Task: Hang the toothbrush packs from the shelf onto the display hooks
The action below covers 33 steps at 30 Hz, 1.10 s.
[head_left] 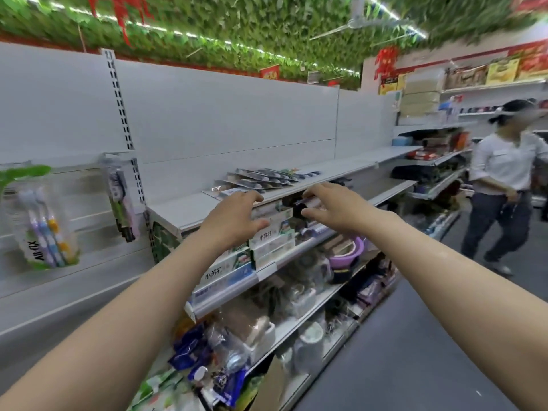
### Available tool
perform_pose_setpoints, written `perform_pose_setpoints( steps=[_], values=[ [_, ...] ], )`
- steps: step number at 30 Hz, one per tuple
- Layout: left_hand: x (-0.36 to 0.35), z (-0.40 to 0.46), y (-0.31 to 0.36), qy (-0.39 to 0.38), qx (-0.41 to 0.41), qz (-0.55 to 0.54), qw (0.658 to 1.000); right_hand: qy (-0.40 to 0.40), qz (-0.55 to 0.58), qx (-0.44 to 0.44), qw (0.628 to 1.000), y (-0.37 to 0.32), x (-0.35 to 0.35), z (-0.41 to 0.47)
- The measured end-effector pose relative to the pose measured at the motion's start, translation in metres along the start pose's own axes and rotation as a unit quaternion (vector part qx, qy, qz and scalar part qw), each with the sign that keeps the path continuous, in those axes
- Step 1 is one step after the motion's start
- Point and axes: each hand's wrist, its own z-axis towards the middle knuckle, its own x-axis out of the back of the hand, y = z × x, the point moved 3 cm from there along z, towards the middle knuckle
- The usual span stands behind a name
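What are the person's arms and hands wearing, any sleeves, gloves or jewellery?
Nothing shows on them. Both forearms are bare right down to the picture's edge, with no sleeves in view. The left hand and right hand have no gloves, and no watch or rings are visible.

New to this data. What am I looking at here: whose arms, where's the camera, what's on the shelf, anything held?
There is no robot. A person wears one wide-angle camera on the head, looking forward and down, so the two bare arms are their own. The left hand and right hand both reach toward the top shelf with relaxed fingers and hold nothing. On that shelf lies a fanned row of toothbrush packs, flat. Further left, two packs already hang on the display wall: a green-topped pack and a darker pack. Toothpaste boxes fill the shelf below. Another person walks in the aisle at right.
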Motion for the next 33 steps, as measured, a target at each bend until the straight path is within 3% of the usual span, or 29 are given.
perform_pose_setpoints(
  steps=[14,23,29,33],
  values=[
    [-0.115,0.301,-0.049,0.028,0.03,-0.006,0.999,0.011,0.04,-0.015,0.999,0.191,-0.057,0.245],
    [-0.188,0.433,-0.064,0.05,0.082,0.066,0.993,-0.005,0.12,0.001,0.993,0.295,-0.12,0.368],
    [-0.247,0.491,-0.06,0.049,0.186,0.112,0.975,-0.035,0.176,0.047,0.983,0.35,-0.168,0.457],
    [-0.27,0.509,-0.056,0.079,0.323,0.16,0.929,-0.073,0.204,0.056,0.975,0.384,-0.194,0.501]
  ],
)
